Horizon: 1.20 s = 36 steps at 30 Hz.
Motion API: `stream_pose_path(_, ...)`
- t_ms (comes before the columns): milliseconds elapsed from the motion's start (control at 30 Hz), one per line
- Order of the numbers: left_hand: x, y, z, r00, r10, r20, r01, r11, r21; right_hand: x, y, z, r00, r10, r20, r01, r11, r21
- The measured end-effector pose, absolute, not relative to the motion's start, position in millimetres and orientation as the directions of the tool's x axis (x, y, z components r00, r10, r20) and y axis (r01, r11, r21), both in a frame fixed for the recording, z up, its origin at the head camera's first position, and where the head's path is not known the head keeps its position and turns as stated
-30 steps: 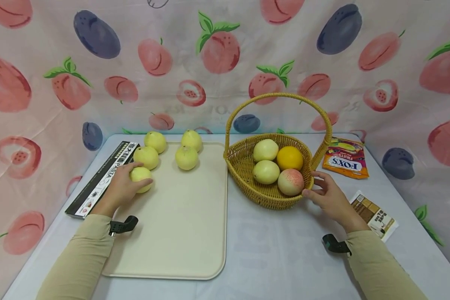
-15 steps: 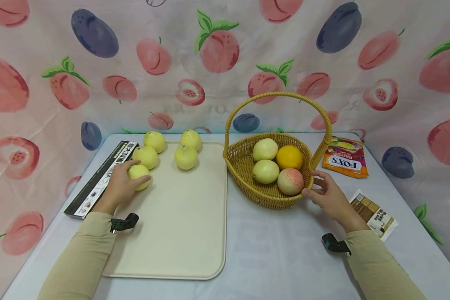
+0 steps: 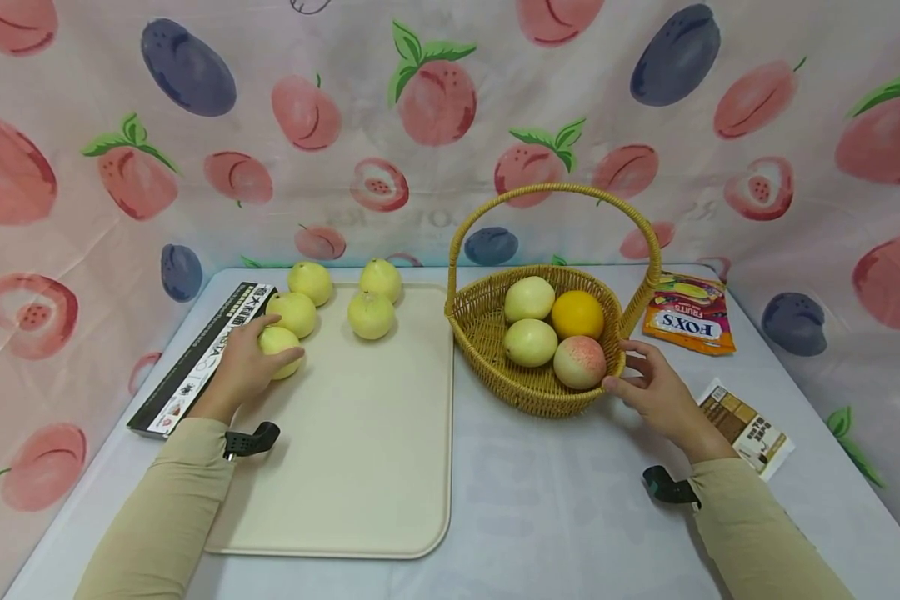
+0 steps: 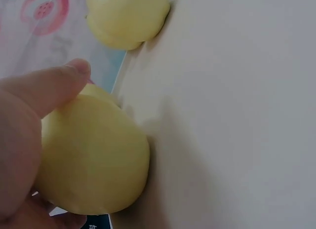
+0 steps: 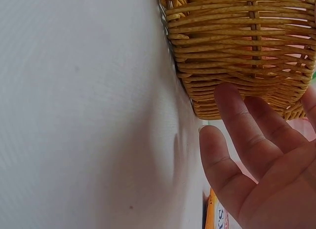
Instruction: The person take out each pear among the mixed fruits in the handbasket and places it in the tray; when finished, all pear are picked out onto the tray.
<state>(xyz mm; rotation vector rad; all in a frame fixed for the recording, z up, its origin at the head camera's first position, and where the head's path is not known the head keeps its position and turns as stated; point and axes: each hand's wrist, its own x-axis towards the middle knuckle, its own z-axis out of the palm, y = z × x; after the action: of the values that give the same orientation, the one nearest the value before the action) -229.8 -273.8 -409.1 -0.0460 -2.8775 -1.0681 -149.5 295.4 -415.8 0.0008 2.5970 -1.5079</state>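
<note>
My left hand (image 3: 243,367) grips a pale yellow pear (image 3: 279,350) on the left side of the beige tray (image 3: 352,450), thumb and fingers on either side. In the left wrist view this pear (image 4: 96,155) is close to the tray surface. More pears, such as one (image 3: 294,313) directly behind it and another (image 3: 371,315) farther right, are on the tray. My right hand (image 3: 660,400) touches the right side of the wicker basket (image 3: 525,400); in the right wrist view its fingers lie fairly straight against the weave. Inside the basket are two pale fruits (image 3: 531,342), an orange (image 3: 577,315) and a peach (image 3: 580,362).
A long black-and-white box (image 3: 202,358) lies along the tray's left edge. Right of the basket are a red-orange FOX'S packet (image 3: 690,312) and a brown-and-white packet (image 3: 750,429). The basket's tall handle (image 3: 555,190) arches up before the fruit-print cloth (image 3: 420,200).
Over the last second my left hand shifts slightly with the pear, which sits a little farther back, against the pear behind. My right hand stays at the basket.
</note>
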Motion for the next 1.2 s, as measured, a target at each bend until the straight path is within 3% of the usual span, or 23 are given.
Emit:
stream_pose_path(367,-219.6,-252.9,-372.8,-0.965,0.070,0.254,0.222,0.733,0.643,-149.5,295.1,-413.2,-0.989,-0.068,-0.129,0.078,0.500,-0.862)
stream_pose_path(733,-201.8,-209.7,-349.7,-0.945,0.183,0.271,0.321,0.680,0.659,-149.6,294.8,-413.6,-0.988,-0.068,-0.135,0.083,0.500,-0.862)
stream_pose_path(933,-200.3,-186.5,-354.1,-0.916,0.272,0.296,0.402,0.625,0.669,-149.9,294.1,-414.3,-0.988,-0.066,-0.138,0.087,0.497,-0.863)
stream_pose_path(1200,-199.5,-149.5,-357.9,-0.898,0.369,0.240,0.421,0.563,0.711,-149.6,293.9,-414.4,-0.988,-0.057,-0.147,0.099,0.497,-0.862)
